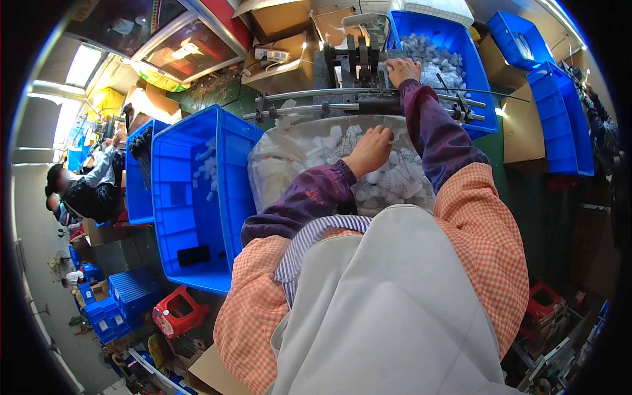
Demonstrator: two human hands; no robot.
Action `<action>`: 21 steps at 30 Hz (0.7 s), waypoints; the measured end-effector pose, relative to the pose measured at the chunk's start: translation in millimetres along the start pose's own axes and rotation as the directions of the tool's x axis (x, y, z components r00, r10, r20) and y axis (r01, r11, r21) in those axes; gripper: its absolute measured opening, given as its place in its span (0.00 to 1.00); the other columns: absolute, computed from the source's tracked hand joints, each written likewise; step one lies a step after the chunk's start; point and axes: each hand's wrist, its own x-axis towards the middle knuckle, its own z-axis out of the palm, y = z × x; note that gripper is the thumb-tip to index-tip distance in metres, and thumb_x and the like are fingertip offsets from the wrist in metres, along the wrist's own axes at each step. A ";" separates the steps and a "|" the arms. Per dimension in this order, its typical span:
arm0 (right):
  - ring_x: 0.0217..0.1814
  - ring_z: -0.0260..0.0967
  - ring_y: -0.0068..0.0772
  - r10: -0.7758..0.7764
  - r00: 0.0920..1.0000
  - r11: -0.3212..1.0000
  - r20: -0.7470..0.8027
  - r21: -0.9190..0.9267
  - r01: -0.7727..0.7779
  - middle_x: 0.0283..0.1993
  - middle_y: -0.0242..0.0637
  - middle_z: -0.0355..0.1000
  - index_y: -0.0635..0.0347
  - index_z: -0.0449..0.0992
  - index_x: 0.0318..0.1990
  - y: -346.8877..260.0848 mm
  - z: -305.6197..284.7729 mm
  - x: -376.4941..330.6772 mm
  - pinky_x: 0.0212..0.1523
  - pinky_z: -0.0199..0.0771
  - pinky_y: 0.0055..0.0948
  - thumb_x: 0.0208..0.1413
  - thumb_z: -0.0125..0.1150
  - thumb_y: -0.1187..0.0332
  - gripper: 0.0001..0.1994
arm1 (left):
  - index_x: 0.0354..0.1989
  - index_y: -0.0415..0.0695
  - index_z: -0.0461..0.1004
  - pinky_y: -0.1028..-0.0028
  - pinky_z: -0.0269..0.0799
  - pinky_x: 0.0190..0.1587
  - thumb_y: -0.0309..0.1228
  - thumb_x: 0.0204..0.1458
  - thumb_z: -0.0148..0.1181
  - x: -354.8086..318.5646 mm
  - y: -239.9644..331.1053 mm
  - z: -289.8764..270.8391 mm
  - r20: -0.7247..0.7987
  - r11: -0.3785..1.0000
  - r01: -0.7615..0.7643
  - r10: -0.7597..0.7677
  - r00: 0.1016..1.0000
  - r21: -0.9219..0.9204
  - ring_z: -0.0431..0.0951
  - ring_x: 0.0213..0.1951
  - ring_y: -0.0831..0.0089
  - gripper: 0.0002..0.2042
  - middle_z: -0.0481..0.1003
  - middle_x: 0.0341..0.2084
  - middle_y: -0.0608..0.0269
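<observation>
My left hand is over a clear plastic bag of small white plastic pieces. Its fingers are curled together, and whatever they may hold is hidden. Farther off, my right hand is beside a dark metal machine, fingers bent toward its right side; I cannot make out what is in them. Just beyond that hand, a blue bin holds a heap of similar pale pieces. Two steel rods run crosswise between the bag and the machine.
A large blue bin at left contains a few white pieces and a dark flat object. A power strip lies on a cardboard box. Red stools stand behind on both sides. Another person sits at far left.
</observation>
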 end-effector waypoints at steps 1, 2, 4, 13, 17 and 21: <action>0.52 0.63 0.33 0.044 0.999 0.998 0.017 -0.042 -0.043 0.44 0.27 0.72 0.46 0.76 0.40 1.0 -1.6 -1.5 0.53 0.52 0.41 0.48 0.52 0.58 0.13 | 0.36 0.39 0.67 0.61 0.65 0.41 0.23 0.45 0.49 -0.2 -0.6 -0.4 0.009 0.999 -0.012 0.013 1.000 -0.033 0.69 0.37 0.51 0.09 0.68 0.33 0.50; 0.53 0.61 0.34 0.056 0.998 0.997 0.005 -0.047 -0.056 0.45 0.28 0.71 0.46 0.76 0.40 3.6 -3.3 -5.4 0.54 0.51 0.42 0.48 0.52 0.57 0.13 | 0.36 0.39 0.67 0.62 0.65 0.42 0.22 0.44 0.49 -0.7 -3.2 -0.1 0.003 0.996 -0.001 0.001 1.000 -0.090 0.69 0.38 0.51 0.09 0.69 0.34 0.49; 0.56 0.57 0.36 0.081 0.997 0.995 -0.020 -0.058 -0.082 0.47 0.30 0.69 0.47 0.77 0.39 10.1 -8.5 -16.5 0.54 0.48 0.44 0.48 0.52 0.54 0.15 | 0.36 0.39 0.69 0.62 0.65 0.43 0.21 0.43 0.48 -0.3 -10.2 -0.9 -0.008 0.979 0.020 -0.022 1.000 -0.204 0.69 0.40 0.51 0.10 0.69 0.35 0.49; 0.55 0.53 0.39 0.001 0.997 0.999 -0.073 -0.040 -0.004 0.46 0.34 0.65 0.50 0.77 0.38 -21.4 5.1 -21.8 0.53 0.48 0.44 0.47 0.51 0.56 0.15 | 0.37 0.37 0.72 0.66 0.68 0.39 0.22 0.41 0.50 8.7 -8.7 -32.0 0.006 0.964 0.128 -0.130 0.992 -0.234 0.73 0.36 0.54 0.12 0.73 0.31 0.47; 0.54 0.53 0.40 -0.056 0.989 0.997 -0.140 -0.054 0.048 0.43 0.36 0.65 0.52 0.76 0.36 -48.5 15.3 -22.0 0.52 0.48 0.45 0.47 0.49 0.59 0.13 | 0.36 0.36 0.73 0.67 0.69 0.36 0.25 0.41 0.54 7.7 -10.2 -35.6 0.025 0.968 0.139 -0.136 0.990 -0.211 0.75 0.31 0.55 0.12 0.75 0.29 0.48; 0.53 0.54 0.40 -0.046 0.993 0.997 -0.108 -0.063 0.040 0.43 0.37 0.66 0.52 0.76 0.36 -50.3 9.6 -23.5 0.52 0.49 0.45 0.48 0.48 0.60 0.13 | 0.36 0.36 0.73 0.69 0.69 0.34 0.26 0.41 0.55 5.1 -12.5 -42.3 -0.004 0.961 0.163 -0.168 0.986 -0.223 0.75 0.29 0.58 0.12 0.75 0.27 0.49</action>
